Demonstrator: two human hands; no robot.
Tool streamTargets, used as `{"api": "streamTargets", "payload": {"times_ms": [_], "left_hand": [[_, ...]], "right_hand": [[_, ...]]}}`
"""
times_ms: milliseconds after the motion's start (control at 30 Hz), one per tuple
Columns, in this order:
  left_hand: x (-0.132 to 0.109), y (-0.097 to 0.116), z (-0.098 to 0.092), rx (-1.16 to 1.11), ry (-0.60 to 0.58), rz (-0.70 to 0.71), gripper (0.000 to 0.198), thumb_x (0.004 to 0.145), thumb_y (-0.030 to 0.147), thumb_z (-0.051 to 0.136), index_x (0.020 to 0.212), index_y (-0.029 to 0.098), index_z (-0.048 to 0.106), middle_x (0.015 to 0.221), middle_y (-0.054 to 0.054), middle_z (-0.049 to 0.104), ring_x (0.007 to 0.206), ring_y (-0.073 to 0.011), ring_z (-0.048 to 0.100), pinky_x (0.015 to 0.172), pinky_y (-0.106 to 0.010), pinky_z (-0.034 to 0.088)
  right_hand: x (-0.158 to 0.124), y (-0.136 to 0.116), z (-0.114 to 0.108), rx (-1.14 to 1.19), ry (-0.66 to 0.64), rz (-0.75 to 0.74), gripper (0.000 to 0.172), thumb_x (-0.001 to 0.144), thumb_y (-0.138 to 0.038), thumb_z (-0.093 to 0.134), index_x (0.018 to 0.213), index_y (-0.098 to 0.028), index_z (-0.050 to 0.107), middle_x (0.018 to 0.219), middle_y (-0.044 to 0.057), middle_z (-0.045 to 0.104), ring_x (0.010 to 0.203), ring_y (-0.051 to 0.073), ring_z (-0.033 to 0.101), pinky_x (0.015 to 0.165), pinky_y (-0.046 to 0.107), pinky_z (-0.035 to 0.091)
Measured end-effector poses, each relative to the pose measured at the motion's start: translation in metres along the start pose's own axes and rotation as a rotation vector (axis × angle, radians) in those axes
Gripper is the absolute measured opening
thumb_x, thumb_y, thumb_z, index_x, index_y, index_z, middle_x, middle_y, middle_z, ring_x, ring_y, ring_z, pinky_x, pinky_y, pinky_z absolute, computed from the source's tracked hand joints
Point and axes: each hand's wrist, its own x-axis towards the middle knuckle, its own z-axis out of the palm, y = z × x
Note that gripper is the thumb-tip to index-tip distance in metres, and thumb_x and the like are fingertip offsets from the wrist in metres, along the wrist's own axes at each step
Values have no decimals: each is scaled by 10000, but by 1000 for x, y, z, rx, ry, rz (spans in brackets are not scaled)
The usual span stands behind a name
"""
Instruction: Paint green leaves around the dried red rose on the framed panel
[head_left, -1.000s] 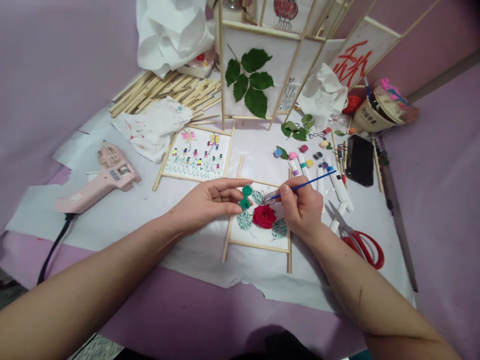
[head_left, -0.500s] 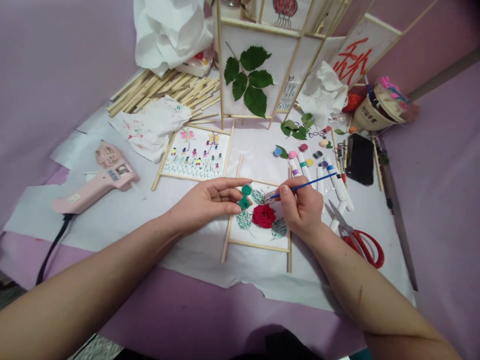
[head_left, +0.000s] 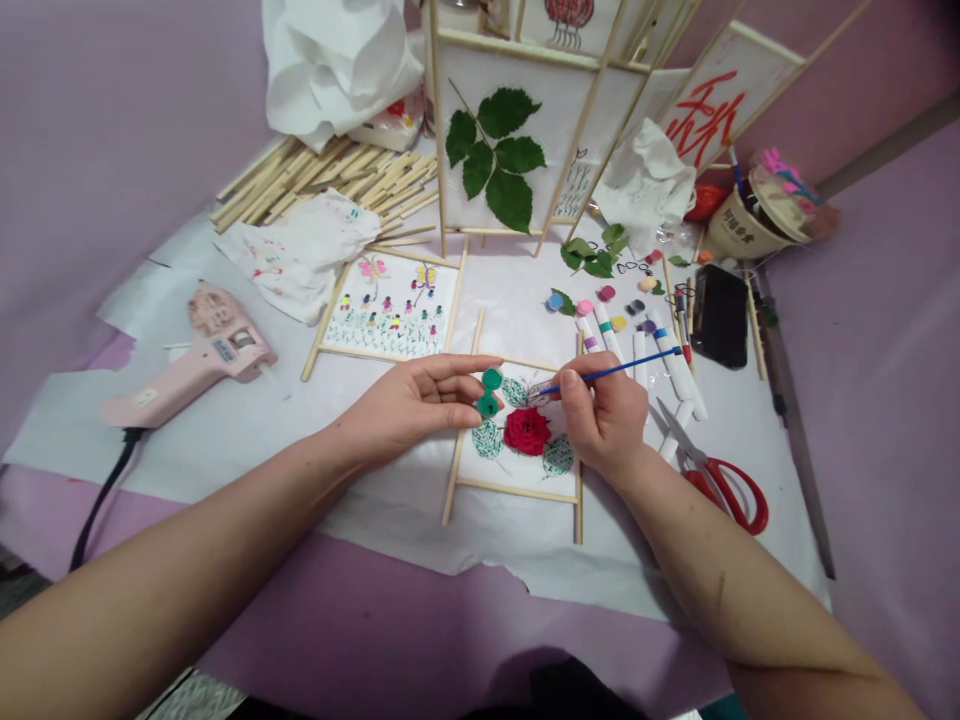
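Observation:
My left hand point(head_left: 420, 405) is closed on a small paint pot point(head_left: 488, 404) of green paint with its lid flipped up, held over the left edge of a framed picture point(head_left: 517, 478). Pinched in my right hand point(head_left: 606, 415) is a thin blue paintbrush point(head_left: 619, 370), its tip at an outlined leaf near the top of the picture. A red rose point(head_left: 527, 431) sits in the middle of the white sheet. Around it are leaves dabbed with green. Wooden sticks edge the sheet, which lies flat on the white table covering.
Scissors point(head_left: 716, 480) lie by my right forearm, near several markers point(head_left: 679, 375) and a black phone point(head_left: 720, 316). A pink glue gun point(head_left: 199, 365) rests at left. Behind stand a framed leaf panel point(head_left: 495, 150) and a pile of wooden sticks point(head_left: 322, 185).
The far end of the paintbrush has shifted slightly to the right, with its tip still at the same leaf. My left hand and the paint pot stay nearly in place.

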Motion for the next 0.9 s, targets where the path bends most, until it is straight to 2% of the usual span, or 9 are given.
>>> {"api": "streamTargets", "payload": {"times_ms": [267, 467, 633, 900], "left_hand": [[0, -1, -1, 12, 13, -2, 555, 650, 197, 934, 1184, 283, 809, 895, 9, 701, 882, -150, 680, 828, -290, 557], [0, 0, 0, 38, 16, 8, 556, 644, 204, 925, 1183, 260, 805, 894, 0, 703, 866, -160, 679, 847, -322, 567], [1, 0, 1, 44, 26, 14, 562, 633, 211, 930, 1179, 259, 807, 901, -3, 706, 865, -163, 683, 847, -330, 577], [0, -1, -1, -17, -3, 12, 516, 654, 180, 937, 1143, 295, 823, 883, 19, 696, 864, -127, 679, 815, -258, 565]], "right_hand": [[2, 0, 1, -27, -38, -20, 128, 1005, -245, 516, 897, -243, 584, 684, -28, 665, 542, 125, 606, 522, 270, 456], [-1, 1, 0, 5, 18, -13, 104, 998, -241, 536, 913, -237, 595, 706, -19, 677, 555, 129, 625, 537, 274, 474], [1, 1, 1, -13, -37, -18, 119, 1000, -256, 524, 904, -245, 594, 700, -22, 673, 561, 133, 615, 542, 281, 469], [0, 0, -1, -6, -7, -11, 116, 1002, -253, 526, 906, -243, 590, 695, -23, 673, 545, 125, 607, 523, 275, 456]]}}
